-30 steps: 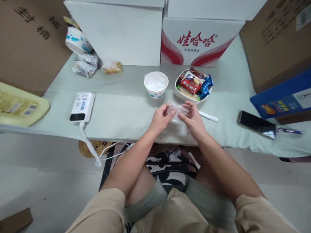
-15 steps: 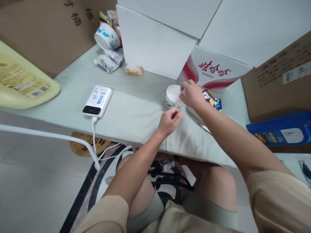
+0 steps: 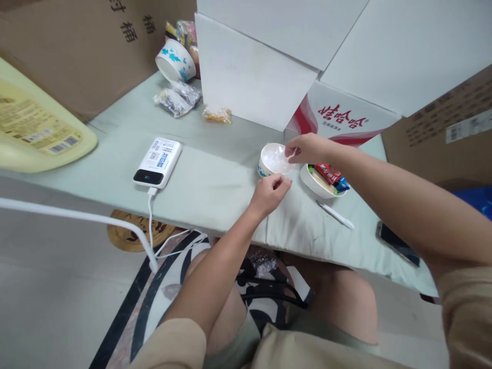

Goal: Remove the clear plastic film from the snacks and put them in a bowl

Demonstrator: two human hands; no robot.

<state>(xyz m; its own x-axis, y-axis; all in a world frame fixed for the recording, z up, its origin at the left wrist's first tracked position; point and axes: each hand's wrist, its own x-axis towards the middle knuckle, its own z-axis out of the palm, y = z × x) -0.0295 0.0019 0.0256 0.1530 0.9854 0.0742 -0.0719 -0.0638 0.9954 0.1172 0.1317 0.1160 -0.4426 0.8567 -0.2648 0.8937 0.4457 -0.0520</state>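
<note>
A white paper bowl [image 3: 265,169] with a blue leaf print stands on the table, something clear and shiny inside it. At its near side is my left hand [image 3: 270,195], fingers curled and thumb against them; whatever they hold, if anything, is hidden. My right hand [image 3: 307,147] reaches over the bowl's right rim, fingertips pinched together and pointing down into it. I cannot make out what is between them. Just right of the bowl sits a white dish [image 3: 322,188] of wrapped snacks, including a red packet [image 3: 327,172]. In front of that dish lies a white-handled knife-like tool [image 3: 336,215].
A white power bank [image 3: 158,162] with a cable lies left, near a yellow jug [image 3: 42,118]. Behind are small plastic packets [image 3: 177,98], another printed paper bowl [image 3: 175,61] on its side and white boxes [image 3: 253,72]. A phone [image 3: 397,243] lies at the right front edge.
My right hand has turned and lowered to the bowl's right side, its forearm swinging right. The snack dish, knife-like tool and phone show more now. The left hand stays nearly in place.
</note>
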